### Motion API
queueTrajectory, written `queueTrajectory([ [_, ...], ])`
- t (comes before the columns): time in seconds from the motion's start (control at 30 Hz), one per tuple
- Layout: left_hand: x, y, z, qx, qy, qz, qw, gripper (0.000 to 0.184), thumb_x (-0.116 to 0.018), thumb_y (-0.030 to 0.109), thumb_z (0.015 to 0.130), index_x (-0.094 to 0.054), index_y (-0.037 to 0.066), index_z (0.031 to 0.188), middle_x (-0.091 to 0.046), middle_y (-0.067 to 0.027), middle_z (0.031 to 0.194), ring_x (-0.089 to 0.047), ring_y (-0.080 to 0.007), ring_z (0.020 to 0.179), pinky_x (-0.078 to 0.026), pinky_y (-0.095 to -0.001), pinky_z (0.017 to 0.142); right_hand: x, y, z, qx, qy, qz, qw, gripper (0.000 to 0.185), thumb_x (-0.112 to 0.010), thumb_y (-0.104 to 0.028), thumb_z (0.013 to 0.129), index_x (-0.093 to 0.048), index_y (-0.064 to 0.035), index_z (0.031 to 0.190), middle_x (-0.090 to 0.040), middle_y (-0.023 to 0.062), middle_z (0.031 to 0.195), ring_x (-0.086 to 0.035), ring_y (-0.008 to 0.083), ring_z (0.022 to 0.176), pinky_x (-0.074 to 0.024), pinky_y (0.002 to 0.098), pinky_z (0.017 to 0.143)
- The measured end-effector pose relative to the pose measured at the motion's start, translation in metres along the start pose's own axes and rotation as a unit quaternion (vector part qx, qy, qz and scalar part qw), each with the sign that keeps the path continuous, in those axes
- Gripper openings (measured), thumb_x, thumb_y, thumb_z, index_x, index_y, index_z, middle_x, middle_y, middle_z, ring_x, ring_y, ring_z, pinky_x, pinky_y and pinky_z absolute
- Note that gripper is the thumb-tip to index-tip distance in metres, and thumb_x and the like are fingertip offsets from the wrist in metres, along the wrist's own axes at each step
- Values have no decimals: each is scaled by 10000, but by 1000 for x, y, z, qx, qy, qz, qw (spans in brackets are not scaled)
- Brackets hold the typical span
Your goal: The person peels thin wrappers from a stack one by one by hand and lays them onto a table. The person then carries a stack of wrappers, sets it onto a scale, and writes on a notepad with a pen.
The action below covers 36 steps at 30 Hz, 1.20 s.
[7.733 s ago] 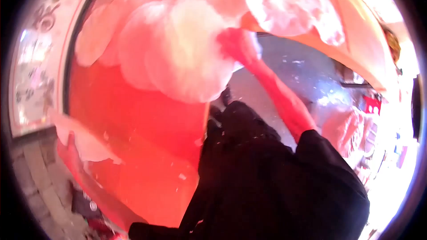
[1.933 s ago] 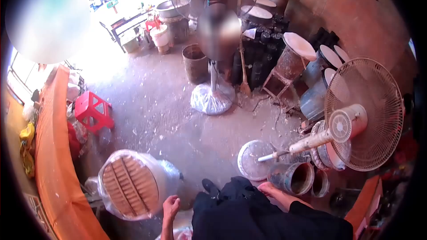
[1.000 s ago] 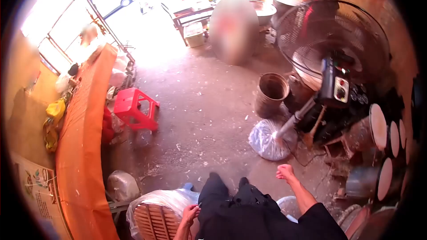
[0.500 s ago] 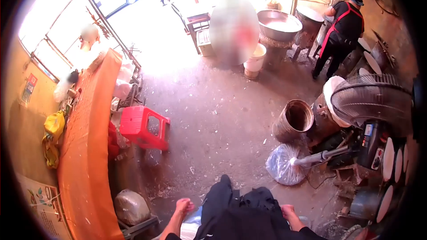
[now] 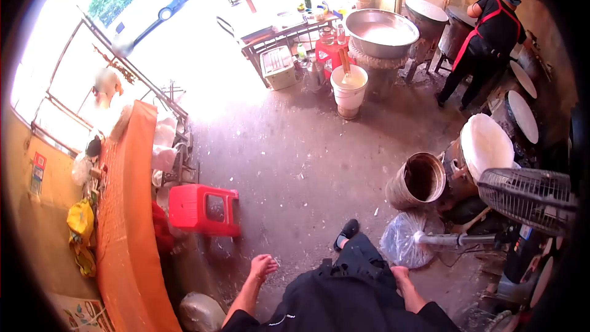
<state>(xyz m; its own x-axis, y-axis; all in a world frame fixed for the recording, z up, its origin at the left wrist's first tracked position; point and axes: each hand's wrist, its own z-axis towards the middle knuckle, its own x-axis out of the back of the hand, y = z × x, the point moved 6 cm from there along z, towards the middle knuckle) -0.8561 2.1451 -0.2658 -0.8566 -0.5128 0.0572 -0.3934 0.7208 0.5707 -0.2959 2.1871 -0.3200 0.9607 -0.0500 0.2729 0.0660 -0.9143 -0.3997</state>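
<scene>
My left hand (image 5: pixel 264 266) hangs out in front to the left of my body, its fingers loosely curled in with nothing visible in them. My right hand (image 5: pixel 402 275) is beside my right thigh, also curled and with no object showing. Neither touches a tool or container. My foot in a dark shoe (image 5: pixel 347 233) is on the concrete floor (image 5: pixel 289 178). Left of my left hand stands a red plastic stool (image 5: pixel 190 209). Beyond my right hand is the plastic-wrapped base (image 5: pixel 399 243) of a pedestal fan (image 5: pixel 528 200).
An orange-covered counter (image 5: pixel 126 221) runs along the left. At right stand a rusty metal drum (image 5: pixel 399 187) and round white-topped drums (image 5: pixel 488 147). Farther back are a white bucket (image 5: pixel 349 92), a big metal basin (image 5: pixel 381 34), a table (image 5: pixel 283 27), and a person in a red-strapped apron (image 5: pixel 488 40).
My view has shifted forward and my stride has changed, with one shoe now showing ahead at right. My left hand has swung up slightly. The person at the back leans with an arm out.
</scene>
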Motion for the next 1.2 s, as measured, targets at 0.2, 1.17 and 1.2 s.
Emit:
queueTrajectory([
  [0.2,-51,-5,15,94,-26,34,995,214,-560,135,886,-535,5,1054,-637,-148,822,-654,-246,650,-570,-346,572,-16,-96,71,27,-72,40,996,236,-559,-199,861,-576,-31,1026,-618,132,732,-585,205,526,-458,319,415],
  [1.17,-408,465,331,10,-285,236,929,178,-576,95,864,-569,-19,999,-600,-89,710,-623,-228,598,-546,-355,544,-139,-140,92,-91,103,268,953,199,-551,-294,853,-586,-102,816,-602,131,776,-575,312,716,-473,420,606],
  [1.2,-425,469,329,-28,-242,309,919,191,-574,112,872,-578,-1,1025,-634,-114,749,-652,-242,646,-564,-375,569,-142,-142,92,-80,111,240,961,209,-539,-294,857,-590,-99,802,-605,135,785,-577,315,734,-472,420,623],
])
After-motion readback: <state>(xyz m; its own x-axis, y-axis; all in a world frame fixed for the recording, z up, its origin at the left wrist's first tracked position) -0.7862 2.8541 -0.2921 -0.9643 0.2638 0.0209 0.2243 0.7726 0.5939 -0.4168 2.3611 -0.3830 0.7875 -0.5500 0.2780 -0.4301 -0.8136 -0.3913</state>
